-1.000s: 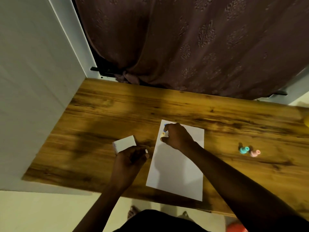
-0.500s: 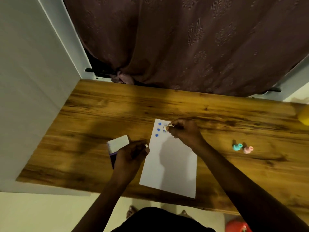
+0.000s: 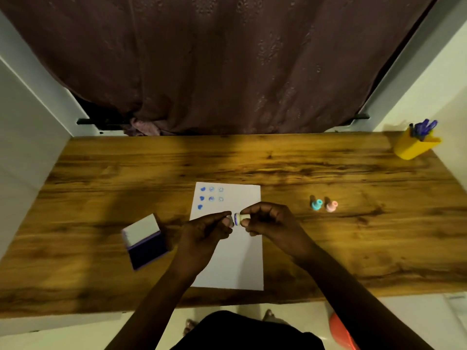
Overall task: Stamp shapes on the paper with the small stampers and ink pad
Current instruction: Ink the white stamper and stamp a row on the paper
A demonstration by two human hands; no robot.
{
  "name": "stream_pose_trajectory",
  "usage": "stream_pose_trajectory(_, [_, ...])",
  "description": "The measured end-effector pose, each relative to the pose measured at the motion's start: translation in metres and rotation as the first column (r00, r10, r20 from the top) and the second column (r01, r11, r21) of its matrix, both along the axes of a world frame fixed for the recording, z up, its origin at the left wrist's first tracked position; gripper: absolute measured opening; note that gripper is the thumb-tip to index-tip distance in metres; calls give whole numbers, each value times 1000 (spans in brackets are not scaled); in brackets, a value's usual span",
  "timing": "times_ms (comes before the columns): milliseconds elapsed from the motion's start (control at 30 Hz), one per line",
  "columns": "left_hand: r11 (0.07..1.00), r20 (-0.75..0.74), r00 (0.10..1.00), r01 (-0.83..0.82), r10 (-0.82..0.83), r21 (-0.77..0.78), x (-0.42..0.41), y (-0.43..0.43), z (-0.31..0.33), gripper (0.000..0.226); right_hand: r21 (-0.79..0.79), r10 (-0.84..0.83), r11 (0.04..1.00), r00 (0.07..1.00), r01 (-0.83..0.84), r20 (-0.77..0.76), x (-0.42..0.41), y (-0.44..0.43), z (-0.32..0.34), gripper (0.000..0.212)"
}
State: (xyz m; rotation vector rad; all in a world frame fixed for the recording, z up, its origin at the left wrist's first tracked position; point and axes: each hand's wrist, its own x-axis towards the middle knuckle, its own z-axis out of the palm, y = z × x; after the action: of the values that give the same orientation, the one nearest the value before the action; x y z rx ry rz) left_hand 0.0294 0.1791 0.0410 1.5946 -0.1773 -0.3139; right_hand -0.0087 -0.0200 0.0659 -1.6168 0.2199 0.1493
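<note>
A white sheet of paper (image 3: 237,258) lies on the wooden table (image 3: 328,178), with several blue stamped shapes (image 3: 211,197) in its top left corner. Above the paper, my right hand (image 3: 267,221) pinches a small pale stamper (image 3: 240,219) with a blue inked end. My left hand (image 3: 204,228) meets it from the left, its fingertips holding a small pale piece against that inked end. The open ink pad (image 3: 145,242), white lid up and dark blue pad showing, sits left of the paper. A teal stamper (image 3: 316,204) and a pink stamper (image 3: 331,206) stand to the right.
A yellow cup with blue pens (image 3: 415,142) stands at the table's far right corner. A dark curtain (image 3: 227,64) hangs behind the table, white walls close both sides. An orange object (image 3: 341,334) sits on the floor at the lower right.
My right hand lifted the stamper off the paper's top corner and drew it toward me. My left hand left the ink pad and came over to meet the stamper. More stamped shapes show.
</note>
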Motion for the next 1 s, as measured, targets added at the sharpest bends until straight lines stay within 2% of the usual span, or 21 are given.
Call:
stream_pose_trajectory(133, [998,55,997,57,-57,4,-4,-15,6,35,-54,-4,999,1000,5,19,-8,-12,3,20])
stream_pose_trajectory(633, [990,99,986,132,-137,58,-19,-68,-2,32,-173,-10,985,1000,14,23,-39,-63,-8,16])
stream_pose_trajectory(733, [968,100,974,183,-202,172,-24,-85,-11,36,-206,6,978,1000,-6,-1,-49,-84,-17,15])
stream_pose_trajectory(800, [950,39,974,209,-224,231,-28,-95,-20,31,-438,2,899,999,17,42,-52,-100,-27,14])
stream_pose_trajectory(867, [942,-21,977,208,-210,263,-29,-103,-27,24,-709,22,705,997,34,71,-54,-118,-39,14])
stream_pose_trajectory(900, [939,-29,979,202,-202,278,-30,-106,-29,22,-801,39,598,999,5,35,-56,-126,-45,15])
stream_pose_trajectory(933, [937,-26,980,196,-197,288,-31,-106,-30,20,-862,46,505,999,-39,-18,-56,-132,-51,18])
stream_pose_trajectory(1000, [934,-15,980,192,-197,302,-32,-107,-30,17,-915,51,390,995,-102,-89,-59,-142,-59,21])
